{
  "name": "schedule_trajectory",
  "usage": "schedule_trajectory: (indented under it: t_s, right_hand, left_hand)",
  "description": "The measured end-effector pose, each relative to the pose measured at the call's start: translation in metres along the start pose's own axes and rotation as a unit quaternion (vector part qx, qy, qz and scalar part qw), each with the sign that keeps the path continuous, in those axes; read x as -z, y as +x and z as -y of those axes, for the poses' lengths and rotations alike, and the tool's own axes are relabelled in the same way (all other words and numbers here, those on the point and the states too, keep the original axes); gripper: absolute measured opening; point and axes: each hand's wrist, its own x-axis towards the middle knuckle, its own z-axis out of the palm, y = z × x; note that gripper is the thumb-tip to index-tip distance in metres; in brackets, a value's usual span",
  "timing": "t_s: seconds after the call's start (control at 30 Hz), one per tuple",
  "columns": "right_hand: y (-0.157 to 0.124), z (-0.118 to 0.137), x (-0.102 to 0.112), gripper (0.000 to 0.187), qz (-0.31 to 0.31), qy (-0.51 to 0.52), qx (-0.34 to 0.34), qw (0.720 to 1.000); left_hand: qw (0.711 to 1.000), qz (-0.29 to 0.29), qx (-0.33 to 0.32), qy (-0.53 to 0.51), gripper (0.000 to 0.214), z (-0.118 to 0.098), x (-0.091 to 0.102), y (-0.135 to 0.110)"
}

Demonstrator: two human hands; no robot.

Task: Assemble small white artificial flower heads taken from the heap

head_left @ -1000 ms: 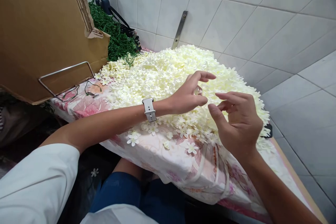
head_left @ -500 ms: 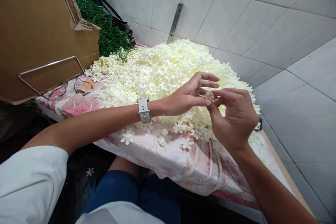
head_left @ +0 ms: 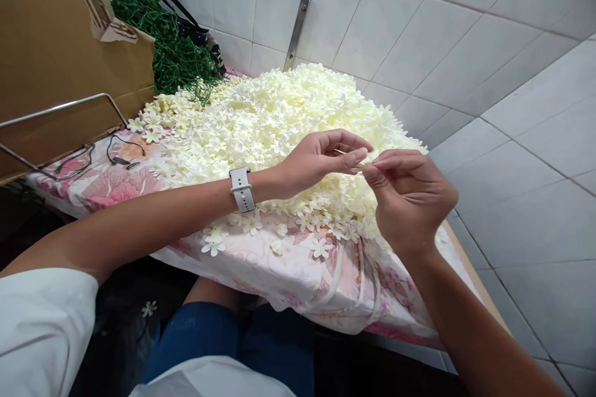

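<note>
My left hand [head_left: 321,158], with a pale watch strap on its wrist, is closed in a pinch over the flower pile. Facing it from the right, my right hand [head_left: 412,195] pinches with thumb and forefinger. Their fingertips meet at a small whitish artificial flower [head_left: 364,162], mostly hidden by the fingers. Below and behind both hands spreads a large heap of cream-white artificial flowers [head_left: 261,115]. A few loose flowers [head_left: 321,249] lie near the table's front edge.
A floral cloth [head_left: 261,260] covers the table. At left stand a cardboard box [head_left: 60,56] and a bent metal frame [head_left: 60,104]. Green plastic stems [head_left: 172,53] are heaped behind. A tiled wall [head_left: 372,18] with a metal bracket [head_left: 297,34] closes the back and right.
My left fingers, spread and raised before, have curled in, and the thumb now presses against them. The flower between my hands is more covered. The view has shifted slightly right.
</note>
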Motion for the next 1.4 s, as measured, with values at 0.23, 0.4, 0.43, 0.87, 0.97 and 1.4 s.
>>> schedule_trajectory:
  t_s: [0.23, 0.4, 0.43, 0.87, 0.97, 1.4]
  right_hand:
    - [-0.001, -0.003, 0.003, 0.027, -0.031, -0.019, -0.04, 0.999]
    - [-0.002, -0.005, 0.004, 0.028, -0.025, -0.012, -0.035, 0.999]
    - [-0.003, -0.005, 0.004, 0.028, -0.02, -0.013, -0.038, 0.999]
    - [-0.008, -0.01, 0.005, 0.017, 0.017, -0.036, -0.039, 0.998]
    - [-0.008, -0.01, 0.006, 0.017, 0.022, -0.048, -0.03, 0.998]
    - [-0.008, -0.012, 0.004, 0.02, -0.01, -0.103, 0.022, 0.994]
  left_hand:
    - [0.999, 0.038, -0.005, 0.009, 0.044, 0.0, -0.001, -0.001]
    - [0.999, 0.038, 0.013, 0.026, 0.049, 0.001, -0.007, -0.004]
    - [0.999, 0.043, 0.015, 0.023, 0.051, 0.001, -0.007, -0.004]
    - [0.999, 0.052, 0.009, -0.006, 0.049, 0.006, -0.008, -0.005]
    - [0.999, 0.043, 0.0, 0.009, 0.049, 0.006, -0.009, -0.006]
    - [0.997, 0.036, 0.012, 0.062, 0.049, 0.002, -0.013, -0.007]
